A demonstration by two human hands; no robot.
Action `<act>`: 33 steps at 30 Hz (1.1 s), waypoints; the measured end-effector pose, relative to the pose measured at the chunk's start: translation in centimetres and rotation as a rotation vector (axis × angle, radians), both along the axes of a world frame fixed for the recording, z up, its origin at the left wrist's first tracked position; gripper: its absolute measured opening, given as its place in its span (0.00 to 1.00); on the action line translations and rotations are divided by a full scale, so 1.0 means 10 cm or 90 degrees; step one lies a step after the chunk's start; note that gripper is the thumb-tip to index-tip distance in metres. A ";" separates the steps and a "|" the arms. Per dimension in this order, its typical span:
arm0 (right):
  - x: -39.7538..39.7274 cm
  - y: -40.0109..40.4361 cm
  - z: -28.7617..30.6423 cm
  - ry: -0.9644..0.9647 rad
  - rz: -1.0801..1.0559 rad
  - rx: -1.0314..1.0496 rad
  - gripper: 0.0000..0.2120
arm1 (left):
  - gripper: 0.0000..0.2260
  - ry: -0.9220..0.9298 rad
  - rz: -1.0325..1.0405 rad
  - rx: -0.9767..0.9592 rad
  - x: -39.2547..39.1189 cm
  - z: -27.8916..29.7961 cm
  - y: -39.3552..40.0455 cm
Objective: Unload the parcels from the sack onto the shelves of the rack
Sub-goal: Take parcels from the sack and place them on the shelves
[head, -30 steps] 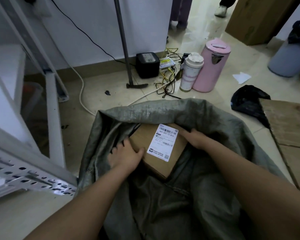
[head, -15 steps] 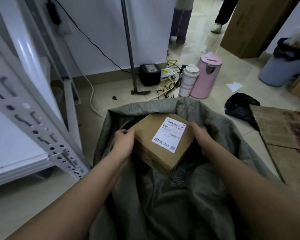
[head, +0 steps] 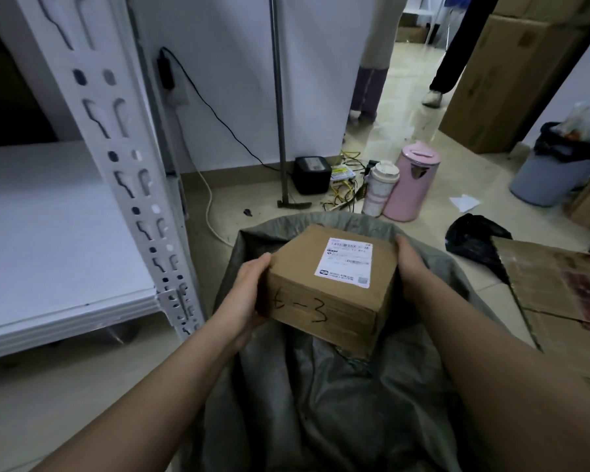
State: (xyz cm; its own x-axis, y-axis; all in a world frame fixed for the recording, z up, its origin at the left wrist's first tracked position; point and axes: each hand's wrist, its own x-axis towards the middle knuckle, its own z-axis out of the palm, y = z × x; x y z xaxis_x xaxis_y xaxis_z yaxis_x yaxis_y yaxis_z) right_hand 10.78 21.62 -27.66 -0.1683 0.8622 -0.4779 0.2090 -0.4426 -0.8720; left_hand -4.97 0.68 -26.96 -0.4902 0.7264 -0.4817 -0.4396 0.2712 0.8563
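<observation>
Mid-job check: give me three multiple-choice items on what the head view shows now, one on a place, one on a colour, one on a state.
1. Where is the brown cardboard parcel?
A. on the white rack shelf
B. held above the grey sack
C. on the floor tiles

2. What colour is the tall lidded jug on the floor?
A. pink
B. green
C. black

3. How is the parcel held?
A. left hand only
B. right hand only
C. both hands

Answers: 1 B, it hangs over the open grey sack, and the white rack shelf is apart from it. 2 A, its body and lid are pink. 3 C, the left hand and right hand grip opposite sides.
</observation>
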 end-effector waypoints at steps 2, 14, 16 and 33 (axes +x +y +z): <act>0.02 -0.06 -0.01 0.036 -0.005 -0.002 0.23 | 0.18 -0.021 -0.018 -0.043 0.00 0.06 -0.02; -0.06 -0.28 0.05 0.136 0.130 -0.073 0.27 | 0.15 -0.058 0.056 -0.069 0.10 0.18 0.04; -0.02 -0.32 0.04 0.131 0.127 -0.110 0.28 | 0.16 -0.049 0.072 -0.081 0.12 0.21 0.08; 0.35 -1.30 2.99 0.033 0.070 -0.365 0.29 | 0.35 -0.247 0.117 -0.262 0.37 2.58 -0.36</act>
